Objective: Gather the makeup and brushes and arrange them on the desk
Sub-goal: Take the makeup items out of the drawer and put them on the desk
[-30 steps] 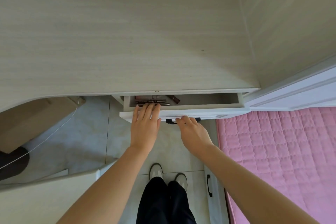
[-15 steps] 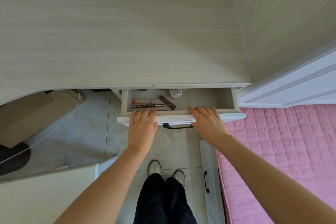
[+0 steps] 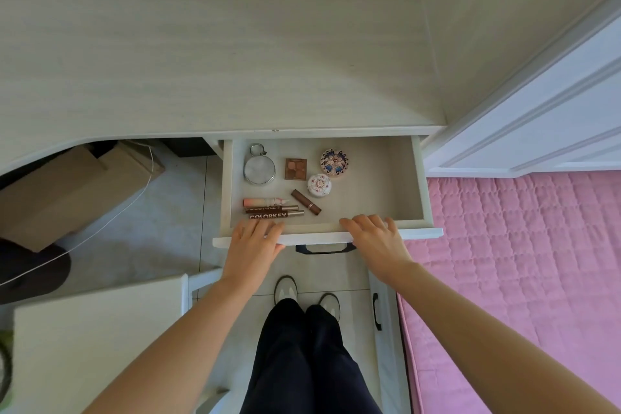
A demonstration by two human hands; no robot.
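Curling over the front of the open drawer (image 3: 376, 185) under the worktop (image 3: 201, 60) edge, left hand (image 3: 252, 244) and right hand (image 3: 374, 240) each hold it in a closed grip. Makeup (image 3: 295, 169) lies inside, towards the drawer's left side.

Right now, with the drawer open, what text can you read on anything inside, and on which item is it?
"COLORKEY": white letters on the front brown tube in the drawer.
Second brown tube just behind it: similar white lettering, partly cut off, not surely readable.
Pink tube, lipstick, eyeshadow palette, dark patterned compact, white patterned compact, silver round tin: no readable text.
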